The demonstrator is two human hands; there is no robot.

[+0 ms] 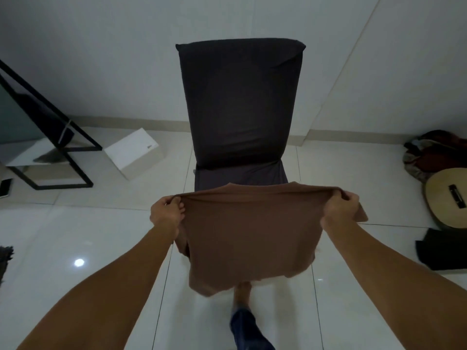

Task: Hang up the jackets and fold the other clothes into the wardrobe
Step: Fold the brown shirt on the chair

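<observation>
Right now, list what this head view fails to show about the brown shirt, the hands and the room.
1. Brown shirt: its far side is hidden, and the lower hem is blurred.
2. Left hand and right hand: fingertips buried in cloth.
3. Guitar: cut off by the right edge.
4. Chair seat: front hidden behind the shirt.
5. Wardrobe: not in view.

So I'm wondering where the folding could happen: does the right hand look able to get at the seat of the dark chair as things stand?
Probably not yet: the right hand grips one end of the brown shirt, the left hand the other. The chair seat lies just beyond the stretched shirt, nothing else between.
</observation>
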